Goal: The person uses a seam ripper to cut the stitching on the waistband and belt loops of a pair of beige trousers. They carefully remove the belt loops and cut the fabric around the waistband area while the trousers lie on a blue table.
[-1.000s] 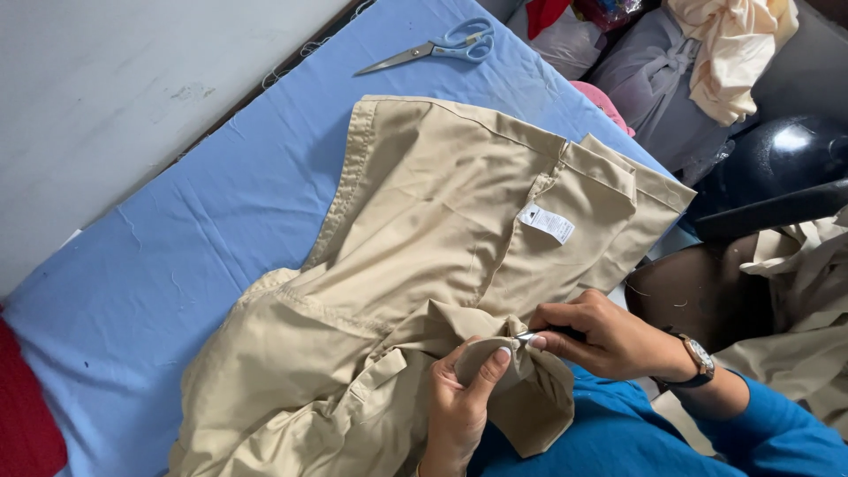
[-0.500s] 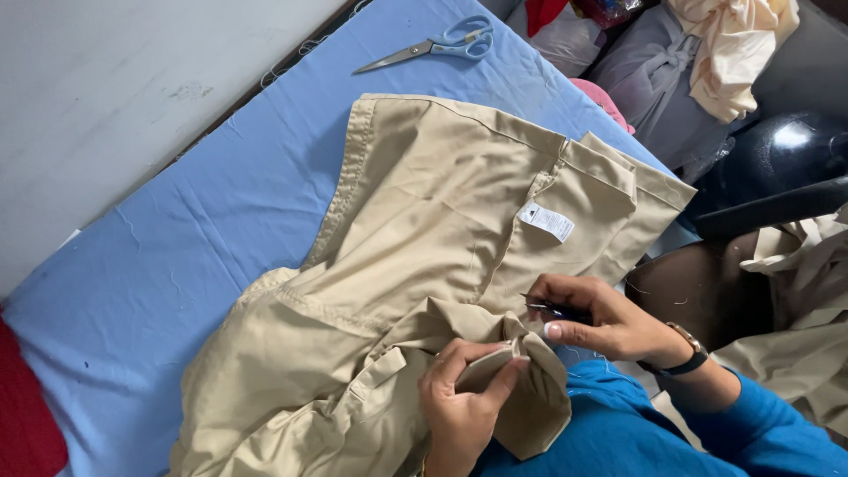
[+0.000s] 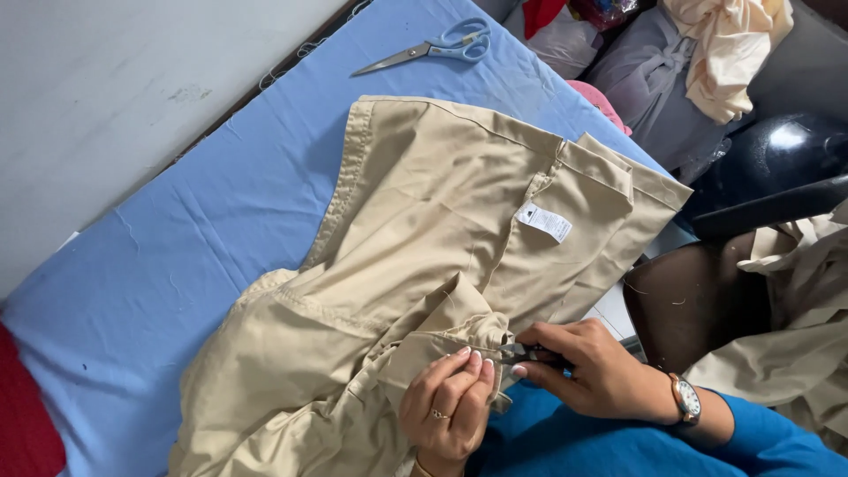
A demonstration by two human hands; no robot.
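Observation:
A beige garment (image 3: pixel 424 256) with a white label (image 3: pixel 544 222) lies spread on a blue-covered table (image 3: pixel 177 256). My left hand (image 3: pixel 449 408), wearing a ring, pinches a folded edge of the garment near the bottom of the view. My right hand (image 3: pixel 592 371), with a wristwatch, holds a small dark metal cutting tool (image 3: pixel 523 354) whose tip meets the fabric seam right next to my left fingers. Blue sleeves cover my arms.
Light-blue-handled scissors (image 3: pixel 437 49) lie at the table's far edge. A grey bundle (image 3: pixel 645 79) with cream cloth (image 3: pixel 724 49) sits at upper right, beside a black rounded object (image 3: pixel 777 168). More beige fabric (image 3: pixel 795 336) hangs at right. Red cloth (image 3: pixel 26 415) shows lower left.
My right hand shifted slightly along the seam with the tool, and my left hand re-gripped the folded edge closer to the tool tip.

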